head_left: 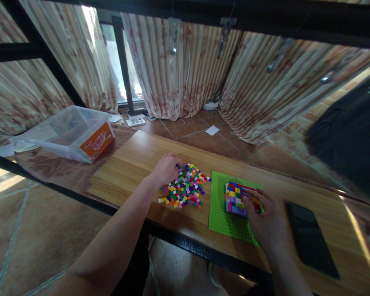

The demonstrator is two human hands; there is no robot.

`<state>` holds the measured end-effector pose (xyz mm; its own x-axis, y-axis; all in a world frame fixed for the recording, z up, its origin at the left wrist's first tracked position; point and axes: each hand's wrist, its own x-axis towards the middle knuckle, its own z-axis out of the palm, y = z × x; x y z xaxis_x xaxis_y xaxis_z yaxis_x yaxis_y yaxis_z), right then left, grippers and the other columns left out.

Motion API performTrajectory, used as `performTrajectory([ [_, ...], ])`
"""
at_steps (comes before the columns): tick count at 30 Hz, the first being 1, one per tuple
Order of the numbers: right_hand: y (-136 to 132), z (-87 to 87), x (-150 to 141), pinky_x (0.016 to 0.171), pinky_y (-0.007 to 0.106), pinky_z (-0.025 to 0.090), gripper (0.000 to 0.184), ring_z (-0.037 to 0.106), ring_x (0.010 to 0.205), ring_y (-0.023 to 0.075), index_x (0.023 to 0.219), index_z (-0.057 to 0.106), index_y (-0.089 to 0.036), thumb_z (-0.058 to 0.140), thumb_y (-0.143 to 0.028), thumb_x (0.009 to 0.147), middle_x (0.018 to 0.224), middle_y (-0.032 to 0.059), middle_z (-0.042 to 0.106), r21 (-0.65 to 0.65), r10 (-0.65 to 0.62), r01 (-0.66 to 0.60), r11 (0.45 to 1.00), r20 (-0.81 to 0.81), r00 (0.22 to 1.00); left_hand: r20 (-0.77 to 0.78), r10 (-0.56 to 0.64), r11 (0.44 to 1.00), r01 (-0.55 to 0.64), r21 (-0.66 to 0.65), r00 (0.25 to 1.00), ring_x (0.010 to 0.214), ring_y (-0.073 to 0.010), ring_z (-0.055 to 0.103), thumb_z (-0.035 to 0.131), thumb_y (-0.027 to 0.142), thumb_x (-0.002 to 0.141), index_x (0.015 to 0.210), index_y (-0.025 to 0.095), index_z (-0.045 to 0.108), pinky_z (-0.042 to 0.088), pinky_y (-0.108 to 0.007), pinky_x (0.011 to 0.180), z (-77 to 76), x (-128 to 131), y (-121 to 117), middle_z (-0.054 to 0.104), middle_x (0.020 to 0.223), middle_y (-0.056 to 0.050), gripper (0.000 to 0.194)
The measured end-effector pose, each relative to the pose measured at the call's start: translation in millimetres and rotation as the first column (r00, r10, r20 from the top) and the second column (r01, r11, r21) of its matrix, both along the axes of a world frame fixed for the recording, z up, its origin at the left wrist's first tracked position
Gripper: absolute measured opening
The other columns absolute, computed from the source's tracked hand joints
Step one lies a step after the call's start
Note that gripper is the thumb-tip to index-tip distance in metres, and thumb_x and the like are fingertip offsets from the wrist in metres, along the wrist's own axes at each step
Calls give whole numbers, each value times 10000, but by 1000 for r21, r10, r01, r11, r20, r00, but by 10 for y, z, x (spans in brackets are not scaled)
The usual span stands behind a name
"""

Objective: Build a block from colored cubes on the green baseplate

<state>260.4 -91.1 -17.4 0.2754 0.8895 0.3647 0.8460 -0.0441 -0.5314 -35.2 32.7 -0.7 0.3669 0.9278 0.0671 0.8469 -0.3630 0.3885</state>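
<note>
My left hand [167, 167] is at the upper left of a loose pile of small coloured toy bricks [187, 186]. Its fingers curl down among the bricks, and whatever they pinch is hidden. On a bright green studded baseplate [218, 213] stands a low block built of many coloured bricks [233, 199]. My right hand [263, 211] reaches over this block from the right, covering part of it. Thumb and forefinger come close together on its top; I cannot make out whether a small brick is between them.
A black phone [310, 236] lies on the wooden bench [151, 150], right of the baseplate. A clear plastic box [70, 135] with an orange label sits beyond the bench's left end. Striped curtains [185, 70] hang behind, and a dark bag-like shape [348, 127] is at the right.
</note>
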Motion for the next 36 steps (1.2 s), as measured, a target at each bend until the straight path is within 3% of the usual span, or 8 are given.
performTrajectory([
  [7, -9, 0, -14, 897, 458, 479, 444, 569, 1088, 283, 1057, 702, -178, 515, -516, 839, 1205, 143, 597, -29, -9, 9, 1000, -9, 1000, 67, -165, 986, 165, 7, 984, 1014, -225, 600, 563, 84, 710, 883, 179, 747, 448, -338, 970, -5, -16, -16, 698, 940, -81, 269],
  [15, 6, -28, 11, 896, 479, 469, 426, 581, 1060, 293, 1022, 709, -173, 508, -500, 837, 1146, 142, 638, -27, 29, -28, 999, 26, 999, -22, -130, 991, 130, 20, 991, 1104, -237, 569, 554, 91, 716, 888, 198, 743, 413, -358, 1019, -17, 12, -30, 692, 961, -73, 277],
  [21, 6, -45, 23, 916, 480, 455, 393, 583, 1053, 286, 982, 711, -177, 509, -483, 840, 1128, 134, 646, -9, 36, -35, 999, 49, 998, -15, -100, 995, 100, -6, 995, 970, -229, 612, 558, 98, 718, 863, 179, 731, 457, -348, 950, 15, 8, -37, 683, 911, -78, 240],
  [31, 8, -33, 26, 937, 476, 447, 359, 582, 1054, 277, 976, 706, -184, 515, -459, 846, 1119, 123, 653, -6, 55, -55, 998, 52, 997, -32, -58, 998, 58, 12, 998, 914, -224, 608, 583, 160, 736, 797, 167, 705, 470, -335, 901, -5, -43, -19, 668, 862, -83, 137],
  [36, -5, 37, -33, 929, 457, 465, 365, 599, 1043, 265, 991, 714, -185, 522, -462, 851, 1130, 124, 647, 21, 18, -18, 1000, -6, 1000, 70, -67, 997, 69, -26, 995, 799, -179, 603, 574, 215, 761, 820, 165, 696, 484, -294, 780, 106, -93, -33, 669, 860, -64, 144],
])
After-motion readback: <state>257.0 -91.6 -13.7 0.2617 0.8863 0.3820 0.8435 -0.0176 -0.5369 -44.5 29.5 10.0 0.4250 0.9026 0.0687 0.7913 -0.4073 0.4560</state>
